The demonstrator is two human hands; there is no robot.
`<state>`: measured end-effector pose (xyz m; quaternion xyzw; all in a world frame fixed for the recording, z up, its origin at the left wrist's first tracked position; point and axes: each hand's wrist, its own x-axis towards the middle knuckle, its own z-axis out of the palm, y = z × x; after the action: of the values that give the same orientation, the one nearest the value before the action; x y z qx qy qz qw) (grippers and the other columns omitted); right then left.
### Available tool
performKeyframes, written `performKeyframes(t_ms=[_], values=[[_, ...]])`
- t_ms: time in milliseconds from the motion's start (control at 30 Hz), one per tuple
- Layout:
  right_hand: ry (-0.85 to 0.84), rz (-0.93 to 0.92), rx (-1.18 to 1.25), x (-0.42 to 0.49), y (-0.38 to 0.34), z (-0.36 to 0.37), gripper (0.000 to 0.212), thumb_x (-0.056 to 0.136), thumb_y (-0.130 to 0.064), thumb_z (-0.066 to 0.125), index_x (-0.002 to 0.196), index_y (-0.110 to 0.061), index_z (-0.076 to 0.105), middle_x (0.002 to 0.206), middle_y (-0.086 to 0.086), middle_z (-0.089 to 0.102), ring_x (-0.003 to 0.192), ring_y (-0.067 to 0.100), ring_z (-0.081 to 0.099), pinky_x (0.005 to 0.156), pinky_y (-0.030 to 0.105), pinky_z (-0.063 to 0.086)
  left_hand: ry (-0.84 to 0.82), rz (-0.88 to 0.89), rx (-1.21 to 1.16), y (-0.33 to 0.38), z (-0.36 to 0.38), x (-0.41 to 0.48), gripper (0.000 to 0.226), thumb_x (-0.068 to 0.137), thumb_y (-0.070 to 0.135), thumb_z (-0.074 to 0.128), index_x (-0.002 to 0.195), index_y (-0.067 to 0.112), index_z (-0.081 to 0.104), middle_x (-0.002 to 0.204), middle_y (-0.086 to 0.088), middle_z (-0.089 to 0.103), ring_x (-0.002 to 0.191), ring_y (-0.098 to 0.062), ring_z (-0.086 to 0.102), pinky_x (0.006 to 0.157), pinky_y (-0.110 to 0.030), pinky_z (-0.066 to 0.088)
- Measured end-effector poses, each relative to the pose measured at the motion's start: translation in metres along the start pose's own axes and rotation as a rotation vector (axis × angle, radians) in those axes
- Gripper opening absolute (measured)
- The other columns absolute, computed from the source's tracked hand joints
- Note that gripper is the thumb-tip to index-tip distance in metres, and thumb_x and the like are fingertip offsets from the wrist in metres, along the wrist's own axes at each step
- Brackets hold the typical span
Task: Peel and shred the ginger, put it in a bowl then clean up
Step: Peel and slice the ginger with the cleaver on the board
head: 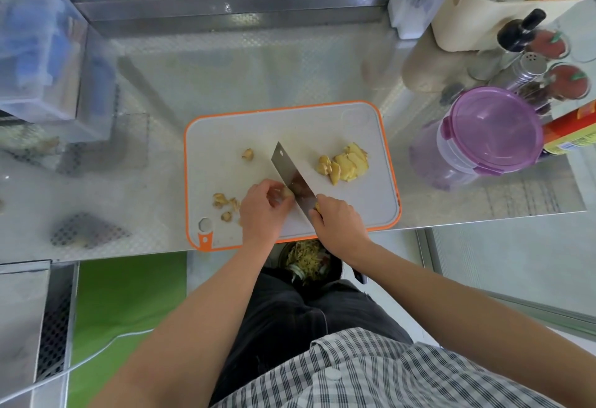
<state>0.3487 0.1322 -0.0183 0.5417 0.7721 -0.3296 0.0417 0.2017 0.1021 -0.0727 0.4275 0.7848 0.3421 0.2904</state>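
left hand (263, 210) holding ginger (288, 192), right hand (335, 219) gripping cleaver (292, 178)

Open counter (258, 69) behind the cutting board (225, 136); clutter on both sides.
Your left hand (261, 210), gripping a ginger piece (288, 193), and right hand (338, 217), holding the cleaver (290, 175), crowd the board's near edge. Ginger slices (346, 162) block its right side, peel scraps (222, 201) the near-left (far-left corner is bare). A purple-lidded tub (493, 130) stands right, a clear box (48, 62) left.
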Motion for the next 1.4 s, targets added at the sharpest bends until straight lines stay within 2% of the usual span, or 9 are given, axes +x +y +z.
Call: performKeyframes(t_ms=[133, 233, 300, 467, 633, 800, 967, 1233, 1400], values=[[0.047, 0.066, 0.023, 0.008, 0.012, -0.006, 0.022, 0.097, -0.023, 0.041, 0.079, -0.013, 0.035, 0.071, 0.004, 0.042, 0.069, 0.027, 0.042, 0.061, 0.033, 0.031, -0.017, 0.009, -0.008, 0.003, 0.001, 0.0, 0.021, 0.073, 0.017, 0.076, 0.089, 0.022, 0.063, 0.078, 0.004, 0.063, 0.069, -0.014, 0.059, 0.072, -0.037, 0.052], [0.132, 0.149, 0.033, 0.017, 0.022, -0.022, 0.025, 0.097, -0.021, 0.042, 0.075, -0.012, 0.034, 0.068, 0.004, 0.039, 0.067, 0.028, 0.041, 0.059, 0.032, 0.029, -0.035, 0.016, -0.032, 0.004, 0.003, 0.0, 0.025, 0.072, 0.013, 0.076, 0.085, 0.028, 0.061, 0.077, 0.005, 0.065, 0.068, -0.014, 0.059, 0.073, -0.039, 0.053], [0.132, 0.12, 0.029, 0.016, 0.022, -0.029, 0.031, 0.097, -0.021, 0.042, 0.069, -0.015, 0.03, 0.065, 0.003, 0.037, 0.065, 0.028, 0.04, 0.057, 0.031, 0.027, -0.034, 0.018, -0.048, 0.007, 0.005, -0.001, 0.027, 0.072, 0.012, 0.076, 0.082, 0.031, 0.059, 0.077, 0.008, 0.065, 0.066, -0.013, 0.059, 0.072, -0.039, 0.053], [-0.001, -0.009, -0.016, 0.004, 0.012, -0.015, 0.027, 0.096, -0.022, 0.041, 0.071, -0.016, 0.032, 0.066, 0.002, 0.039, 0.068, 0.027, 0.043, 0.058, 0.031, 0.03, -0.006, -0.049, -0.077, 0.009, 0.006, -0.001, 0.021, 0.076, 0.015, 0.075, 0.083, 0.025, 0.059, 0.074, 0.011, 0.063, 0.066, -0.01, 0.06, 0.07, -0.032, 0.053], [0.089, 0.093, 0.0, 0.009, 0.016, -0.018, 0.02, 0.098, -0.021, 0.039, 0.08, -0.013, 0.034, 0.062, -0.002, 0.032, 0.066, 0.027, 0.041, 0.057, 0.032, 0.029, -0.027, -0.052, -0.075, 0.009, 0.003, -0.001, 0.022, 0.076, 0.015, 0.077, 0.084, 0.027, 0.06, 0.073, 0.013, 0.062, 0.066, -0.009, 0.06, 0.066, -0.022, 0.049], [0.033, -0.008, -0.036, 0.006, 0.002, -0.014, 0.03, 0.097, -0.02, 0.039, 0.07, -0.019, 0.026, 0.062, -0.003, 0.031, 0.066, 0.027, 0.04, 0.058, 0.033, 0.029, -0.006, -0.083, -0.092, 0.009, 0.003, -0.002, 0.017, 0.078, 0.019, 0.075, 0.082, 0.027, 0.062, 0.068, 0.012, 0.062, 0.063, -0.006, 0.058, 0.061, -0.014, 0.043], [0.038, 0.055, -0.002, 0.007, 0.009, -0.016, 0.03, 0.096, -0.02, 0.04, 0.068, -0.018, 0.028, 0.062, 0.0, 0.035, 0.063, 0.027, 0.041, 0.048, 0.029, 0.021, -0.018, -0.068, -0.077, 0.007, 0.004, -0.004, 0.016, 0.077, 0.018, 0.075, 0.088, 0.026, 0.066, 0.073, 0.006, 0.066, 0.069, -0.013, 0.062, 0.067, -0.027, 0.049], [-0.008, 0.024, -0.029, -0.001, 0.0, -0.008, 0.016, 0.097, -0.02, 0.039, 0.084, -0.012, 0.036, 0.076, 0.006, 0.044, 0.07, 0.027, 0.042, 0.06, 0.032, 0.03, 0.013, -0.143, -0.107, 0.013, 0.005, -0.008, 0.012, 0.08, 0.024, 0.074, 0.088, 0.023, 0.065, 0.073, 0.004, 0.067, 0.067, -0.011, 0.061, 0.064, -0.026, 0.046], [-0.045, 0.009, -0.073, -0.001, -0.003, -0.007, 0.014, 0.099, -0.021, 0.038, 0.087, -0.014, 0.034, 0.079, 0.005, 0.044, 0.072, 0.026, 0.043, 0.062, 0.032, 0.032, 0.022, -0.215, -0.181, 0.014, 0.008, -0.01, 0.01, 0.083, 0.03, 0.071, 0.08, 0.03, 0.062, 0.07, 0.003, 0.069, 0.063, -0.018, 0.065, 0.066, -0.036, 0.052]])
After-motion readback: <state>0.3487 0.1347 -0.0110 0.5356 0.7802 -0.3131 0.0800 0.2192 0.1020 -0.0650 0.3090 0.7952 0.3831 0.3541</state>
